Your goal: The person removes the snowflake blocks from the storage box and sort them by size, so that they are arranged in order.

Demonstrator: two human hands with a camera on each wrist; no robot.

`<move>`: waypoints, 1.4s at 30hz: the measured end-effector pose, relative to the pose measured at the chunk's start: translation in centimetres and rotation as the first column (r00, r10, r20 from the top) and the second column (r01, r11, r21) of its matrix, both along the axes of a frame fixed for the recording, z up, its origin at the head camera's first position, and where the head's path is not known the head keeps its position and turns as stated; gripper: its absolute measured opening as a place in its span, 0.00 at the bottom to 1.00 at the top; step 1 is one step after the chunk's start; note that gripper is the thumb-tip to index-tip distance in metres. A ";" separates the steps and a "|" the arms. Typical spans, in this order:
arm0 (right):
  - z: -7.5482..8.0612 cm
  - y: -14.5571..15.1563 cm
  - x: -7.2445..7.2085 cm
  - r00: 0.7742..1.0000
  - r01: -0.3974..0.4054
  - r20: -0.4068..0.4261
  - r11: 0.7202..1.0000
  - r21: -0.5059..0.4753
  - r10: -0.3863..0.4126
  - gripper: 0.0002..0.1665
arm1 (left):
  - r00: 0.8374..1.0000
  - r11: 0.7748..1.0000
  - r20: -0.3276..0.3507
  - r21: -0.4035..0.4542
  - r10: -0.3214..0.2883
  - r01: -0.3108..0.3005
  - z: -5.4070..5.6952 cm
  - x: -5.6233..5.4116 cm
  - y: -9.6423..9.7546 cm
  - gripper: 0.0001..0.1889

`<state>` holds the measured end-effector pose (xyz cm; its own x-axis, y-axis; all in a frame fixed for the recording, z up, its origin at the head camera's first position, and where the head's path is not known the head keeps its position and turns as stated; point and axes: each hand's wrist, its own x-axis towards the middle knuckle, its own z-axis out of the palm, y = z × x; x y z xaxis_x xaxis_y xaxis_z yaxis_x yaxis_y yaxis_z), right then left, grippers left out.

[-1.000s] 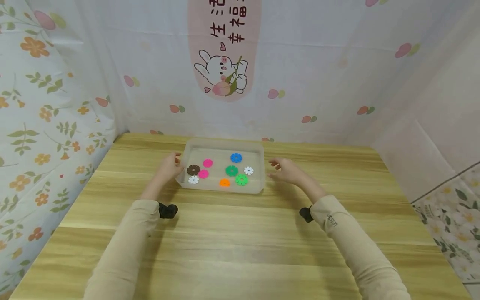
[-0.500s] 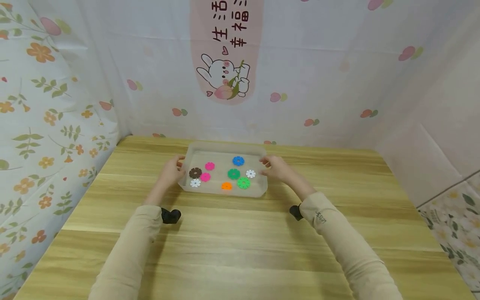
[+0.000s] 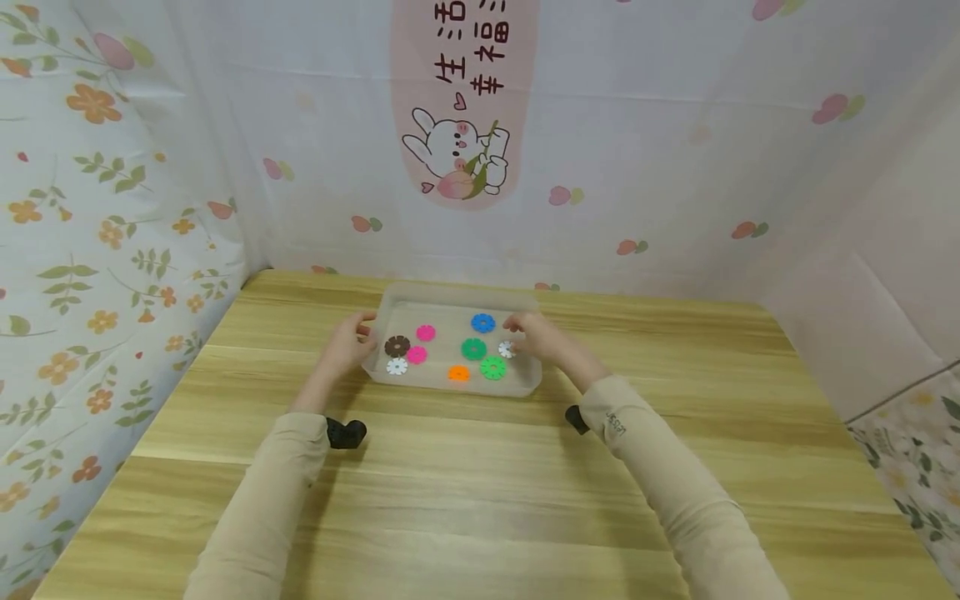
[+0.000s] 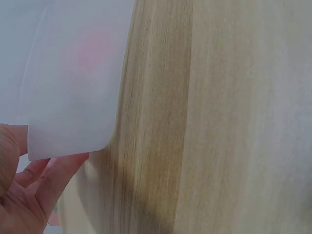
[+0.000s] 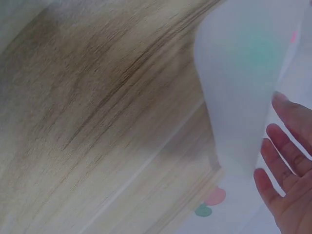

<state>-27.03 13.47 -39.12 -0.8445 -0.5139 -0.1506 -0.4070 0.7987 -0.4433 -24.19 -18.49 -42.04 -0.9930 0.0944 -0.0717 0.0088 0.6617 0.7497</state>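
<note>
A translucent white plastic box sits toward the back of the table, with several snowflake-shaped plastic discs lying spread inside. My left hand holds the box's left end; in the left wrist view the thumb is at the rim and the fingers are against the outer wall. Over the right end of the box reaches my right hand, fingers loosely bent and apart, holding nothing. Its fingertips overlap a white disc, partly hiding it. Nearby are a blue disc, a dark green disc and a light green disc.
Further left in the box are a brown disc, a second white disc, two pink discs and an orange disc. A printed curtain hangs behind the wooden table. Black wrist mounts show at both cuffs.
My right hand has moved left, from outside the box's right wall to over its interior. The left hand has closed in on the left wall. The discs lie as before.
</note>
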 end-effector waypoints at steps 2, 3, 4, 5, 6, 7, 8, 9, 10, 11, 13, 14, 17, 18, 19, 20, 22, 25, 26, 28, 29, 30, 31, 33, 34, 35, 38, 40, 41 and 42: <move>-0.2 -0.2 0.0 1.000 0.010 0.015 0.999 0.031 -0.011 0.22 | 1.000 1.000 -0.004 -0.010 0.003 -0.003 0.0 0.0 0.1 0.25; -0.2 -0.2 0.0 1.000 0.013 0.021 0.999 0.047 -0.014 0.22 | 1.000 1.000 -0.004 -0.013 0.002 -0.002 0.0 0.0 0.1 0.25; -0.3 -0.3 0.0 0.999 0.022 0.032 0.998 0.059 -0.024 0.22 | 1.000 1.000 -0.003 -0.013 0.002 -0.002 -0.1 0.1 0.2 0.25; -0.4 -0.3 0.0 0.999 0.029 0.039 0.997 0.071 -0.032 0.22 | 1.000 1.000 -0.002 -0.012 0.002 -0.002 -0.1 0.1 0.2 0.25; -0.5 -0.4 0.0 0.998 0.031 0.044 0.996 0.087 -0.035 0.22 | 1.000 1.000 -0.003 -0.012 0.002 -0.002 -0.1 0.1 0.2 0.25; -0.6 -0.5 0.0 0.999 0.030 0.041 0.994 0.103 -0.035 0.22 | 1.000 1.000 -0.002 -0.010 0.004 -0.004 -0.1 0.1 0.2 0.25; -0.7 -0.5 0.0 0.999 0.023 0.030 0.992 0.124 -0.026 0.22 | 1.000 1.000 0.000 -0.005 0.005 -0.005 -0.1 0.1 0.2 0.25; -0.8 -0.6 -0.1 1.000 0.015 0.018 0.990 0.139 -0.017 0.22 | 1.000 1.000 0.000 0.001 0.005 -0.005 -0.1 0.1 0.2 0.24; -0.9 -0.6 -0.1 1.000 0.012 0.008 0.989 0.150 -0.013 0.22 | 1.000 1.000 -0.004 0.000 0.006 -0.006 -0.1 0.1 0.2 0.24; -1.0 -0.7 -0.2 1.000 0.003 -0.008 0.987 0.162 -0.001 0.22 | 1.000 1.000 -0.005 0.000 0.009 -0.009 -0.1 0.1 0.1 0.24; -1.2 -0.8 -0.3 1.000 0.000 -0.027 0.986 0.166 0.005 0.21 | 1.000 1.000 -0.006 -0.003 0.015 -0.015 -0.2 0.1 0.1 0.24; -1.3 -0.8 -0.3 0.999 0.001 -0.031 0.987 0.163 0.004 0.21 | 1.000 1.000 -0.006 -0.007 0.014 -0.014 -0.2 0.1 0.1 0.24; -1.6 -0.8 -0.4 0.999 0.000 -0.049 0.987 0.158 0.008 0.19 | 1.000 1.000 -0.001 -0.013 0.019 -0.019 -0.2 0.0 0.2 0.25; -1.6 -0.8 -0.5 0.999 0.002 -0.050 0.988 0.157 0.006 0.18 | 1.000 1.000 -0.004 -0.017 0.018 -0.018 -0.2 0.0 0.2 0.25; -1.6 -0.8 -0.5 0.999 0.003 -0.048 0.988 0.156 0.004 0.18 | 1.000 1.000 -0.005 -0.016 0.019 -0.019 -0.1 0.0 0.2 0.25; -1.6 -0.8 -0.6 0.999 0.005 -0.045 0.988 0.152 0.002 0.18 | 1.000 1.000 -0.007 -0.018 0.019 -0.019 -0.1 0.0 0.2 0.25; -1.7 -0.9 -0.7 0.999 0.009 -0.035 0.989 0.150 -0.004 0.18 | 1.000 1.000 -0.011 -0.021 0.019 -0.020 -0.1 0.0 0.2 0.25; -1.7 -1.0 -0.8 1.000 0.010 -0.020 0.989 0.150 -0.007 0.18 | 1.000 1.000 -0.002 -0.020 0.018 -0.018 0.0 0.0 0.2 0.25; -1.7 -1.0 -0.8 1.000 0.005 -0.021 0.989 0.150 -0.002 0.18 | 1.000 1.000 0.003 -0.019 0.017 -0.017 0.0 0.0 0.2 0.26; -1.6 -1.0 -0.8 1.000 -0.004 -0.020 0.989 0.147 0.007 0.17 | 1.000 1.000 0.010 -0.017 0.015 -0.015 0.0 0.0 0.2 0.26; -1.6 -0.9 -0.8 1.000 -0.006 -0.019 0.990 0.140 0.009 0.17 | 1.000 1.000 0.011 -0.016 0.012 -0.012 0.1 0.0 0.2 0.26; -1.5 -0.9 -0.8 1.000 -0.006 -0.017 0.991 0.134 0.008 0.16 | 1.000 1.000 0.011 -0.014 0.010 -0.010 0.1 0.0 0.3 0.25; -1.5 -0.8 -0.8 1.000 -0.006 -0.016 0.992 0.127 0.008 0.15 | 1.000 1.000 0.006 -0.016 0.007 -0.007 0.1 0.0 0.4 0.25; -1.6 -0.8 -0.9 1.000 -0.005 -0.006 0.994 0.108 0.005 0.12 | 1.000 1.000 -0.002 -0.017 0.001 -0.001 0.1 0.0 0.3 0.25; -1.7 -0.7 -1.0 1.000 -0.011 0.000 0.995 0.096 0.011 0.11 | 1.000 1.000 -0.006 -0.013 -0.003 0.003 0.0 0.0 0.3 0.25; -1.7 -0.7 -1.0 1.000 -0.016 0.008 0.996 0.083 0.015 0.09 | 1.000 1.000 -0.007 -0.012 -0.006 0.006 0.0 0.0 0.3 0.25; -1.7 -0.7 -0.9 0.999 -0.046 0.019 0.998 0.036 0.045 0.05 | 1.000 1.000 -0.007 -0.005 -0.007 0.007 -0.2 0.0 0.1 0.25; -1.5 -0.6 -0.8 0.998 -0.056 0.035 0.998 -0.006 0.056 0.05 | 1.000 1.000 -0.002 -0.002 -0.006 0.006 -0.3 0.0 0.0 0.26; -1.4 -0.6 -0.7 0.998 -0.052 0.043 0.998 -0.029 0.053 0.05 | 1.000 1.000 -0.003 -0.005 -0.005 0.005 -0.2 0.0 0.0 0.26; -1.3 -0.4 -0.7 0.998 -0.041 0.052 0.998 -0.050 0.044 0.06 | 1.000 1.000 -0.002 -0.005 -0.005 0.005 -0.2 0.0 0.0 0.26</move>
<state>-27.74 13.03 -40.40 -0.8133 -0.5571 -0.1681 -0.4152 0.7580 -0.5031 -24.16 -18.45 -42.24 -0.9926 0.0991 -0.0701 0.0137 0.6653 0.7464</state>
